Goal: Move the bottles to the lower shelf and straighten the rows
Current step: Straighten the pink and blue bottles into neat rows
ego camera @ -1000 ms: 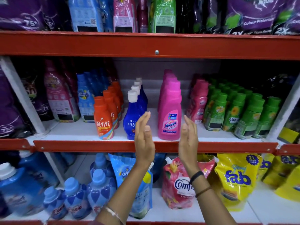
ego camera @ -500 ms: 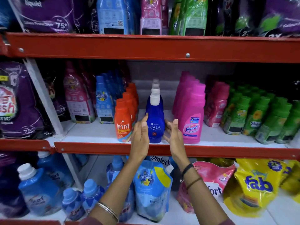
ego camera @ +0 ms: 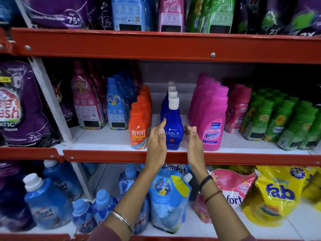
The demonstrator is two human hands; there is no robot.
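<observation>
A row of dark blue Ujala bottles (ego camera: 173, 126) with white caps runs front to back on the middle shelf (ego camera: 107, 136). My left hand (ego camera: 157, 141) is open just left of the front bottle, palm facing it. My right hand (ego camera: 193, 141) is open just right of it, palm inward. Neither hand visibly grips the bottle. Orange Revive bottles (ego camera: 138, 131) stand in a row to the left, and pink Vanish bottles (ego camera: 212, 126) to the right.
Green bottles (ego camera: 278, 122) and dark pink bottles (ego camera: 237, 112) fill the right of the middle shelf; blue and pink refill bottles (ego camera: 115, 106) stand at the left. The lower shelf holds blue Surf bottles (ego camera: 46, 204), a blue pouch (ego camera: 169, 200), a pink Comfort pouch (ego camera: 231, 190) and yellow Fab pouches (ego camera: 276, 193).
Both hands moved left from in front of the Vanish bottle to either side of the front Ujala bottle, then drew slightly apart from it. The view shifted left and closer.
</observation>
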